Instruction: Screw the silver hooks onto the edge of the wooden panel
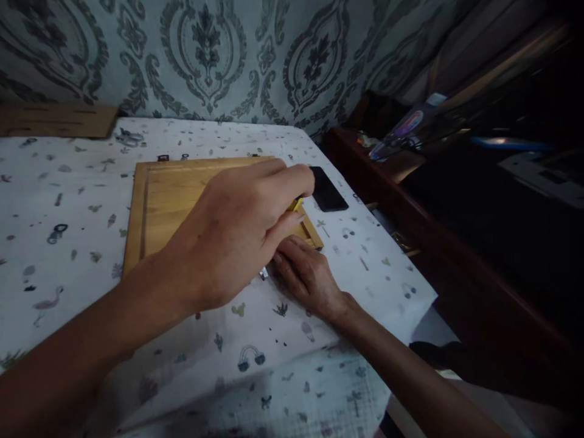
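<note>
My left hand (246, 225) is above the right part of a flat wooden board with a raised rim (176, 194). Its thumb and index finger pinch a small yellow object (296, 204), mostly hidden behind the fingers. Lower down, my right hand (305, 274) rests at the board's front right edge with its fingers curled together; what they grip, if anything, is hidden. Between the two hands a small shiny silver piece (263, 274) peeks out at the board's front edge. The board lies flat on a white printed cloth (82, 201).
A black phone (327, 190) lies right of the board. Scissors (129, 137) and a piece of cardboard (57, 120) are at the back left. Beyond the table's right edge are dark red furniture (438, 231) and a clear plastic bottle (408, 126). Patterned fabric (210, 61) hangs behind.
</note>
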Action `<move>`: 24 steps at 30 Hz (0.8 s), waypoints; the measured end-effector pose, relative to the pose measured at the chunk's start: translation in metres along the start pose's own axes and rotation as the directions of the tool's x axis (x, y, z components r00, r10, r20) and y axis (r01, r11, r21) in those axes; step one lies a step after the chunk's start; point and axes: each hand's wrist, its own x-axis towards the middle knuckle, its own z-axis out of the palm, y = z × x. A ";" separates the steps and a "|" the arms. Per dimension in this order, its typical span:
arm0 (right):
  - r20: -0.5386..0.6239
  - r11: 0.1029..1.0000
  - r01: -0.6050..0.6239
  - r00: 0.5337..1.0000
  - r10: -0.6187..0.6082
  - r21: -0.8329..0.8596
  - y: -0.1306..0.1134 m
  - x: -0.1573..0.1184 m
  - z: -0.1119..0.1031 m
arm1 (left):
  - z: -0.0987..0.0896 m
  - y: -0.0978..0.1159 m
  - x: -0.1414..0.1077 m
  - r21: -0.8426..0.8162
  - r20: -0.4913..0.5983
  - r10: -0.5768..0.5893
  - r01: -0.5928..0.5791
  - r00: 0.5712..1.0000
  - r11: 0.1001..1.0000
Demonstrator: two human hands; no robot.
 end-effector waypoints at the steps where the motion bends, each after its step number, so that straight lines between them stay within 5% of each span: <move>1: 0.004 1.000 0.001 1.000 -0.001 0.001 0.000 0.000 0.000 | 0.000 0.000 0.000 0.003 0.000 0.004 -0.004 1.000 1.000; 13: -0.006 1.000 0.007 1.000 -0.007 0.027 0.001 0.001 -0.001 | 0.000 -0.001 -0.001 0.000 -0.076 0.085 -0.086 0.993 0.996; 24: -0.027 0.998 0.034 0.999 -0.032 0.056 0.005 0.000 0.000 | 0.000 0.000 -0.002 -0.004 -0.034 -0.014 0.014 0.999 1.000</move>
